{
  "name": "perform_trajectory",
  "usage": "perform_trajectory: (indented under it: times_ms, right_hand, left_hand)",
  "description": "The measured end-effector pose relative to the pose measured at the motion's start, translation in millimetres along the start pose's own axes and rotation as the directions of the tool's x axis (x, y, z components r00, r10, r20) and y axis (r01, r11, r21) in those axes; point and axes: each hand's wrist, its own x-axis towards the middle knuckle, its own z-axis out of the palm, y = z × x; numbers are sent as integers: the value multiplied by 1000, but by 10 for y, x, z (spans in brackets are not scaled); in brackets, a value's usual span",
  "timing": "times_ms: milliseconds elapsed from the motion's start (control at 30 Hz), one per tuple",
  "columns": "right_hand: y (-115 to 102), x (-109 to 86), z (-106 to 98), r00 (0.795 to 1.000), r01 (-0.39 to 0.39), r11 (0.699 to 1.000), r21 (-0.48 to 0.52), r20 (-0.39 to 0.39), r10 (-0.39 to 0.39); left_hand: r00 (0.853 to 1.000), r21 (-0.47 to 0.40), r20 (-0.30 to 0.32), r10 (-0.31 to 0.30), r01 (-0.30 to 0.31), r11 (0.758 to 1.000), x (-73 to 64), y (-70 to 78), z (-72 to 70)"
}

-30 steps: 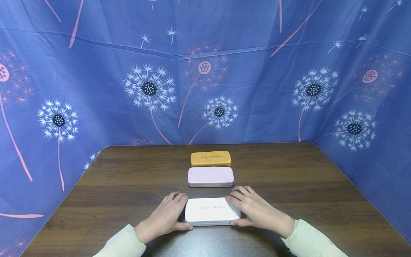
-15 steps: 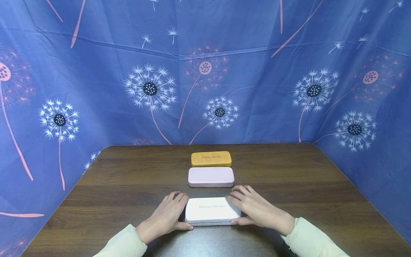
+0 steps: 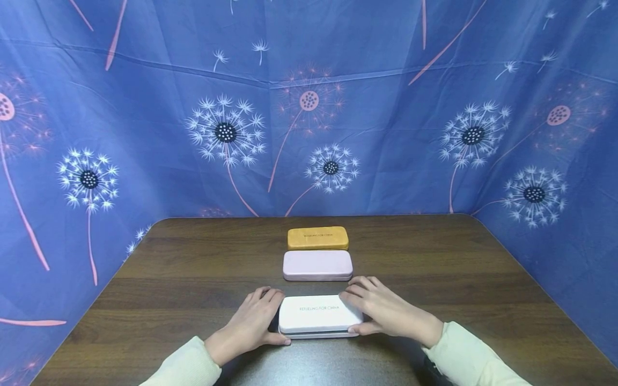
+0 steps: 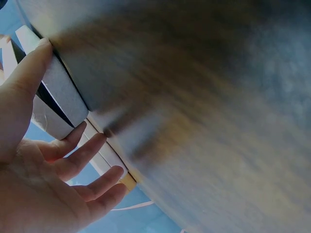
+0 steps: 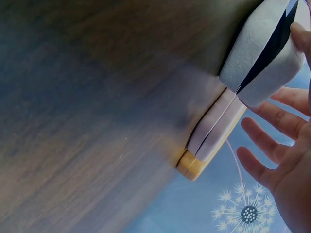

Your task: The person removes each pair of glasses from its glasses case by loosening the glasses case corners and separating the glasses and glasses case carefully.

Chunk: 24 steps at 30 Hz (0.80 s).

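Note:
A white glasses case [image 3: 316, 316] with small lettering on its lid lies near the front of the table, parted by a narrow gap along its front. My left hand [image 3: 251, 321] grips its left end, thumb at the lower front edge; the left wrist view shows that thumb on the base [image 4: 65, 92]. My right hand [image 3: 386, 311] holds the right end, its thumb under the front rim of the lid [image 5: 272, 75], fingers at the back and over the top. The dark opening between lid and base shows in both wrist views, its contents hidden.
Behind the white case lies a pale lavender glasses case [image 3: 317, 264], and a yellow one [image 3: 317, 238] sits behind that. Both are closed, on a brown wooden table [image 3: 193, 257]. A blue dandelion-print cloth [image 3: 386, 161] hangs along the back and sides.
The white case's lid has lifted along its front, widening the gap over the base. My right thumb has risen slightly with it; my left hand has stayed in place.

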Motion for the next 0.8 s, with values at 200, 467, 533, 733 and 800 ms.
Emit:
perform_trajectory:
  times_ms: [200,467,533,733,800]
  right_hand:
    - [31,7,-4,1000,14,1000,11,-2,-14]
    - [53,27,-33,1000,10,999,54,28,-11]
    - [58,29,-45,999,-6,997,81,52,1]
    - [81,50,-79,995,-27,990,139,101,12]
    - [88,59,-91,992,-37,987,158,123,18]
  left_hand:
    - [1000,-12,0,-7,7,1000,4,4,-9]
    - [1000,-29,-7,-17,17,999,11,2,-2]
    - [1000,-30,-8,-22,22,999,13,2,1]
    - [999,-30,-7,-38,38,999,14,2,8]
    - [999,-33,-5,-46,45,998,13,5,7]
